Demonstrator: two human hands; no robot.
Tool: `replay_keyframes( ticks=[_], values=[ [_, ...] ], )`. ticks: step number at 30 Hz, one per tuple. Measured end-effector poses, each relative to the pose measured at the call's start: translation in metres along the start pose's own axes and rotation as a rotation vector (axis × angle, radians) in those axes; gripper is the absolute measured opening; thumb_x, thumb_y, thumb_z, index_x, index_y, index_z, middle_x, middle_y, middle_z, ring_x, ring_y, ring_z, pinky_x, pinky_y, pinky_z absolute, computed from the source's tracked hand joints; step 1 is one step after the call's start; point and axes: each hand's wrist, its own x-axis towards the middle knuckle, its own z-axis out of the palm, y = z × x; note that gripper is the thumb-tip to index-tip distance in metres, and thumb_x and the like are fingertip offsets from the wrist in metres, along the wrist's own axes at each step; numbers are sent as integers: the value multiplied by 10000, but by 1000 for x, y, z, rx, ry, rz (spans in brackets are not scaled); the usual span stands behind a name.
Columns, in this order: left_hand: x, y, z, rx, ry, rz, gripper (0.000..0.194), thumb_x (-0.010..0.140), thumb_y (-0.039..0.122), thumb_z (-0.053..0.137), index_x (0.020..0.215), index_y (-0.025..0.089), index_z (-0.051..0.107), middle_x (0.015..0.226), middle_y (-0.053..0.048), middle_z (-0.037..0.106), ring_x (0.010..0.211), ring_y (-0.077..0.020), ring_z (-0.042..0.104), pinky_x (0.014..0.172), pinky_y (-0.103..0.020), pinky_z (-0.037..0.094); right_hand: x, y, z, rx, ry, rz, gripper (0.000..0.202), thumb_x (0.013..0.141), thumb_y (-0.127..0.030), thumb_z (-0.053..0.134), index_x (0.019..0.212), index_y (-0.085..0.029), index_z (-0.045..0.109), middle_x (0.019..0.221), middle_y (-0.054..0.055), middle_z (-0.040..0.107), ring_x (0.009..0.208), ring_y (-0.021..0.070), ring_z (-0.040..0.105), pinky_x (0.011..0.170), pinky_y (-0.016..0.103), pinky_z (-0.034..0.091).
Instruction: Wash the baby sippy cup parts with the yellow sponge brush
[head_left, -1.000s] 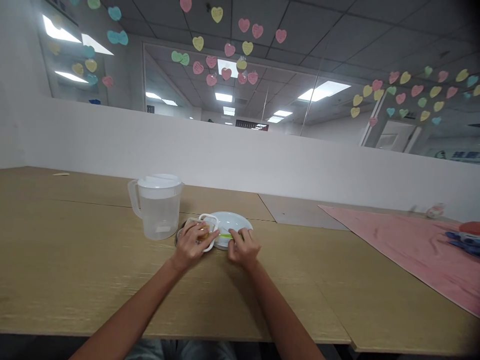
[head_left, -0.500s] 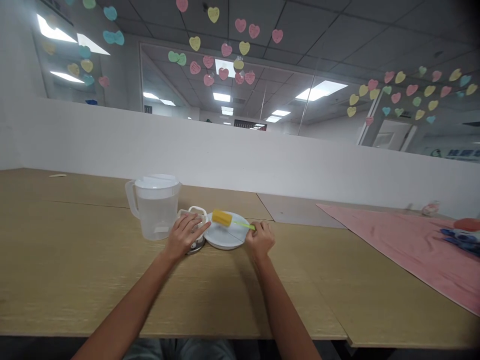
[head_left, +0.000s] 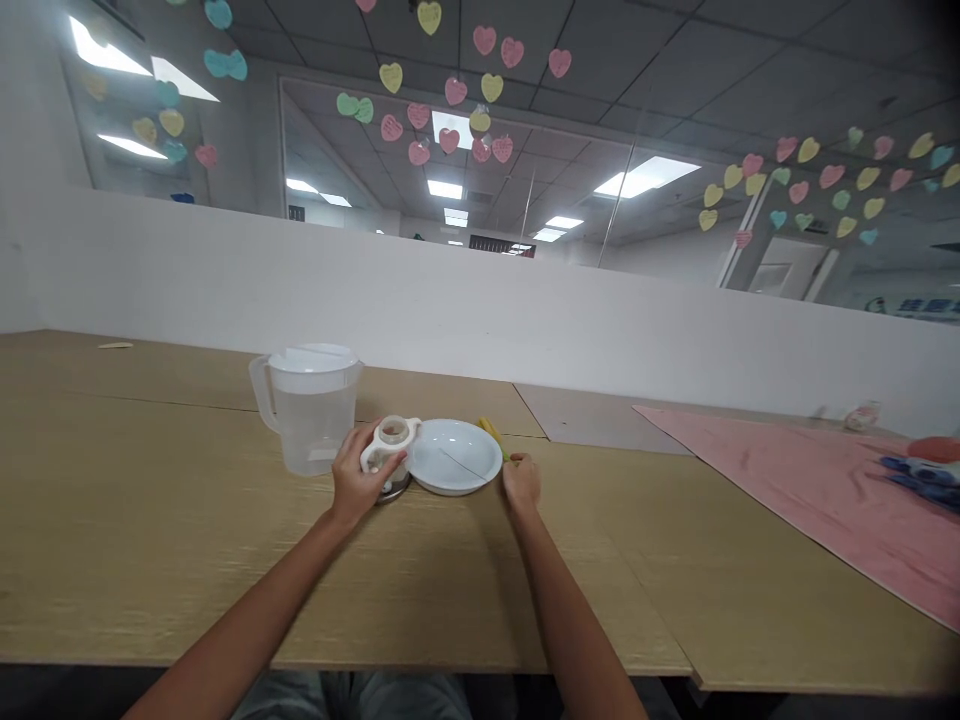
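Observation:
My left hand (head_left: 358,478) is wrapped round a small clear bottle (head_left: 394,432) with white side handles and an open round mouth. It stands upright over a dark, rounded base (head_left: 395,488), partly hidden by my fingers. Right beside it sits a shallow white bowl (head_left: 444,440) with a thin dark line across its inside. At the bowl's right edge my right hand (head_left: 523,482) pinches the green handle of a yellow sponge brush (head_left: 490,430). The brush head points away from me, past the bowl's far right rim, and is partly hidden.
A clear lidded pitcher (head_left: 313,410) stands to the left, close to my left hand. A pink cloth (head_left: 810,490) covers the table's right side, with a red and blue item (head_left: 930,465) on it. A low white wall (head_left: 480,320) runs behind the table.
The sponge brush has moved right, from over the bowl to beyond its right rim. My left hand has gone from lying over the bottle's top to gripping its side, so the mouth now shows.

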Motion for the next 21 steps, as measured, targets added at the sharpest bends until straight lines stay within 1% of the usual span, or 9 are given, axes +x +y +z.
replay_keyframes(
  ticks=[3,6,9,13,15,16,19,20,21],
  values=[
    [-8,10,2,-13,-63,92,431,761,450,602,1075,157,566,1001,-93,637,908,-228,601,794,-357,492,0,1,4,6,-60,-46,197,697,-203,525,837,-202,664,847,64,672,796,203,613,598,253,396],
    [-15,23,5,-13,-70,237,457,737,473,615,1058,151,569,974,-109,647,919,-249,593,830,-388,465,1,4,6,14,-43,-72,160,675,-197,539,766,-199,671,784,62,675,741,202,611,571,251,383],
    [-22,31,8,-61,-123,333,479,731,490,614,1062,147,566,912,-106,653,843,-240,598,793,-381,457,2,4,2,44,47,-111,174,689,-191,513,762,-178,671,796,93,668,737,207,598,589,263,382],
    [-31,35,13,-173,-290,286,483,749,483,593,1093,147,544,876,-100,648,760,-210,602,692,-324,480,-4,-6,-8,125,203,-242,274,803,-232,389,849,-146,645,876,126,648,815,213,561,695,295,383],
    [-35,34,16,-209,-362,254,473,746,450,608,1103,149,536,887,-101,649,761,-203,603,676,-305,488,-12,-13,-11,181,236,-384,298,841,-264,354,833,-151,630,854,102,647,818,196,548,741,291,373],
    [-36,34,17,-218,-389,232,464,745,432,614,1105,149,535,898,-102,649,770,-201,605,678,-301,492,-17,-16,-11,211,242,-496,306,854,-278,347,802,-158,624,819,84,647,800,186,545,750,286,367],
    [-36,33,20,-212,-453,157,434,744,393,622,1093,148,540,933,-106,651,809,-203,609,705,-301,498,-32,-22,-8,234,239,-920,345,877,-299,346,670,-172,592,654,41,610,687,160,523,734,283,341],
    [-36,33,20,-205,-465,140,427,743,388,624,1085,146,543,936,-105,652,816,-205,610,714,-304,498,-36,-23,-6,214,234,-1024,362,881,-297,348,625,-174,572,599,28,582,640,150,505,716,281,332],
    [-35,33,20,-198,-474,127,420,742,386,626,1077,145,547,939,-105,654,826,-208,611,726,-310,497,-38,-23,-5,185,229,-1086,379,883,-295,350,583,-176,548,552,15,550,597,139,484,697,278,323]
  ],
)
